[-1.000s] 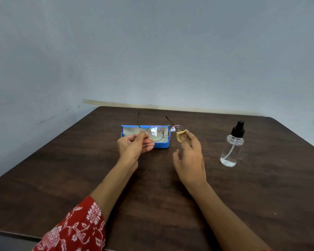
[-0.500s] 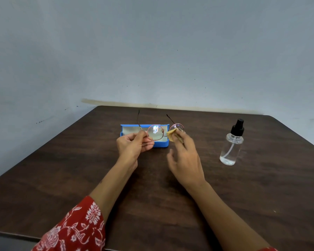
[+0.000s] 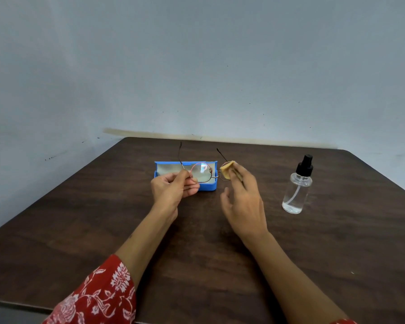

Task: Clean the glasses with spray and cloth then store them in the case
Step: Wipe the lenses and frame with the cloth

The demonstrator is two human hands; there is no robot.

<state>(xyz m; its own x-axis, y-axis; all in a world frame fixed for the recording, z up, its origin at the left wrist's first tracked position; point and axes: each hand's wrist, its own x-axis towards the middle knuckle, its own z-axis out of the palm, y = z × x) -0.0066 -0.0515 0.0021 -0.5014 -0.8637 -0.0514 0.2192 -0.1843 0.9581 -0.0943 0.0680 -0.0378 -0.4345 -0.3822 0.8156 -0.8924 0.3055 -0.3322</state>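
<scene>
Glasses are held up just above the open blue case, the left hand pinching the frame beside one round lens while the right hand pinches a folded yellow cloth against the other lens. Judging by this, wiping is under way and the spray bottle, well off to the cloth hand's outer side, has likely been used; folding the temples and casing the glasses are left.
</scene>
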